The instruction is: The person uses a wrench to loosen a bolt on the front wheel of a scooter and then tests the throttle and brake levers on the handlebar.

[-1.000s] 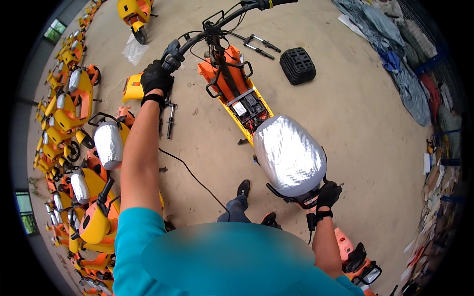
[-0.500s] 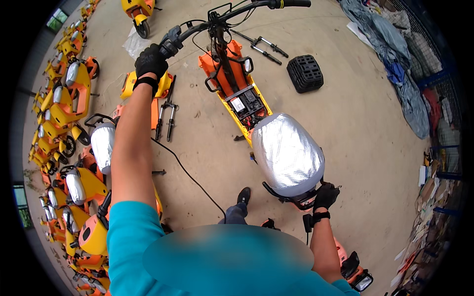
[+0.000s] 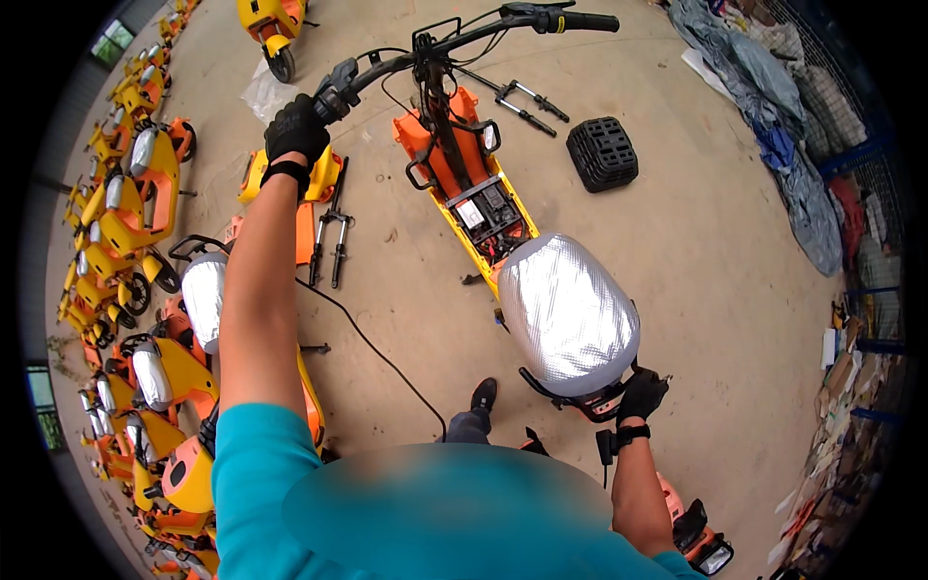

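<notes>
Before me stands a yellow and orange electric scooter (image 3: 512, 220) with its floorboard area uncovered, so wiring and a dark battery tray (image 3: 489, 213) show. My left hand (image 3: 298, 130), in a black glove, is closed around the left grip of the black handlebar (image 3: 401, 63). A silver reflective cover wraps the seat (image 3: 570, 314). Behind it my right hand (image 3: 642, 394), also gloved in black, is closed on the black rear grab rail (image 3: 592, 400). The handlebar's right grip (image 3: 590, 22) is free of any hand.
Several yellow scooters (image 3: 145, 208) line the left side. A black slatted crate (image 3: 602, 155) and loose front forks (image 3: 519, 101) lie beyond the scooter. A black cable (image 3: 377, 355) crosses the floor. Tarps (image 3: 773, 126) and stacked cardboard (image 3: 839, 425) line the right wall.
The scooter has shifted slightly toward me and to the right in the picture. Both hands keep their hold on the left grip and rear rail.
</notes>
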A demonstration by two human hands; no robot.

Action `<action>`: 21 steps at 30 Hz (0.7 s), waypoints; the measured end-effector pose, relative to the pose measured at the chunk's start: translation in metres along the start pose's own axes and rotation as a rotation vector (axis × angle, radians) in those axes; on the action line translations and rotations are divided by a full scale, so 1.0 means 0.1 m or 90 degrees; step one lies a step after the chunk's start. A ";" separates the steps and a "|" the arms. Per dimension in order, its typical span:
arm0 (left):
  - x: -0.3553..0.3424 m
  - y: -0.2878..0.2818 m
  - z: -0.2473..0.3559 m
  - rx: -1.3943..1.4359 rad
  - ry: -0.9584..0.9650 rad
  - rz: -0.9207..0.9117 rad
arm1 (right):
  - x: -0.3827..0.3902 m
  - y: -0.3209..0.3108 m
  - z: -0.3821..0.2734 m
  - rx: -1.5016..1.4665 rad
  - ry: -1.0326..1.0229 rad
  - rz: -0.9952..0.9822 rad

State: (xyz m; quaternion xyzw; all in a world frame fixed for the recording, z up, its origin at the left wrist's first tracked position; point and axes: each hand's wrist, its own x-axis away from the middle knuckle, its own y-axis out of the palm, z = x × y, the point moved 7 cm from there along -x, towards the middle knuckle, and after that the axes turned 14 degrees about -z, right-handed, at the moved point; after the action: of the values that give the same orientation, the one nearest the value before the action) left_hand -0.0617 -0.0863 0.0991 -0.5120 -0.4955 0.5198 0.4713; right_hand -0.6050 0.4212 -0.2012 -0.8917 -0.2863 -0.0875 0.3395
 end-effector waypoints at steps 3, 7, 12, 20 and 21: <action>-0.02 0.03 -0.02 -0.003 -0.010 -0.017 | -0.01 0.03 0.03 -0.006 -0.006 0.005; -0.01 0.10 0.01 0.006 -0.003 0.013 | -0.05 0.01 0.11 0.008 0.002 0.010; 0.01 0.10 0.02 -0.007 0.033 0.010 | -0.02 -0.01 0.03 0.024 -0.015 -0.003; 0.05 0.17 0.00 -0.004 0.026 0.017 | 0.06 0.00 -0.12 0.044 -0.002 0.009; 0.07 0.18 0.00 -0.003 0.030 0.020 | 0.09 -0.01 -0.14 0.052 0.000 0.007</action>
State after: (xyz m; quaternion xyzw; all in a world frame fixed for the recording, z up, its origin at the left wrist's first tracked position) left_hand -0.0613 -0.0807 0.0806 -0.5330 -0.4770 0.5140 0.4734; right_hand -0.5974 0.4168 -0.1862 -0.8786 -0.2850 -0.0738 0.3760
